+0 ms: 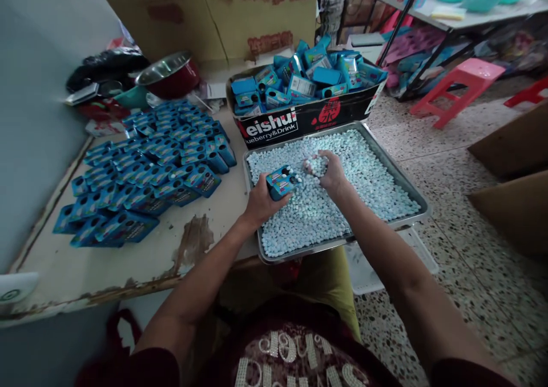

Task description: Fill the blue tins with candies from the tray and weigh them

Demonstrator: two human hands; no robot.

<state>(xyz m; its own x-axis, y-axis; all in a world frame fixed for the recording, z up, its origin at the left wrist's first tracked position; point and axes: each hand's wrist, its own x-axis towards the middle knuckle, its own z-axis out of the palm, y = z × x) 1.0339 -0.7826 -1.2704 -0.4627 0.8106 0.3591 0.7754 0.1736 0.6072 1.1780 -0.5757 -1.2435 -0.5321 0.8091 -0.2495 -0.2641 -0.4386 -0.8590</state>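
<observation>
Head view, with the metal tray (398, 173) as my landmark: I see the person's left hand (260, 203) over the tray's left side, its fingers grasping a small blue box (279, 187). That box sits between the thumb, along its near edge, and the other fingers at its left end, its top with the holes facing up and a few pale pellets lying on it. Above the tray's middle, the right hand (334, 173) has its fingers curled round a clump of pellets (315, 165), near the box's right end but apart from it. More pale pellets (299, 221) cover the tray's floor. Left of the tray, rows of blue boxes (158, 153) stand packed together on the worn bench (229, 210). Just beyond the tray's far edge is a black carton (306, 119), heaped with further blue boxes (327, 77).
</observation>
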